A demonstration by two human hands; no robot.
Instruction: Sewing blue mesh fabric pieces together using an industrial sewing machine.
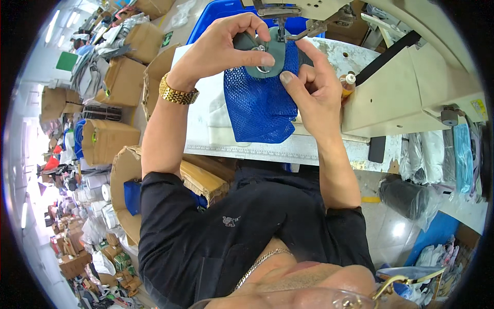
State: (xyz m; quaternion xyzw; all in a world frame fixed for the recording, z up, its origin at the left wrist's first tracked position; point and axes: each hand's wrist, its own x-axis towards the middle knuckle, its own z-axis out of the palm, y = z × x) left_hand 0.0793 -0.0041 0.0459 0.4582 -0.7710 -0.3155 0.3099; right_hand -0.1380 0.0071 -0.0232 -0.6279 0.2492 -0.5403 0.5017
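Note:
A blue mesh piece (pixel 257 105) hangs over the front of a white sewing table, joined at its top to a rounded grey-green fabric piece (pixel 278 59) that carries a metal ring (pixel 263 68). The sewing machine's needle and presser foot (pixel 281 32) stand at the top edge of the grey-green piece. My left hand (pixel 226 44) grips that piece from the left, thumb beside the ring and index finger arched above. To the right, my right hand (pixel 316 85) has its index finger stretched toward the presser foot and its thumb at the mesh's edge, other fingers curled.
The machine's cream body (pixel 417 87) fills the right side. A small bottle with a white cap (pixel 348 85) stands beside it. Behind the table is a blue bin (pixel 218 15). Cardboard boxes (pixel 110 141) crowd the left, and wrapped bundles (pixel 404 198) lie at the lower right.

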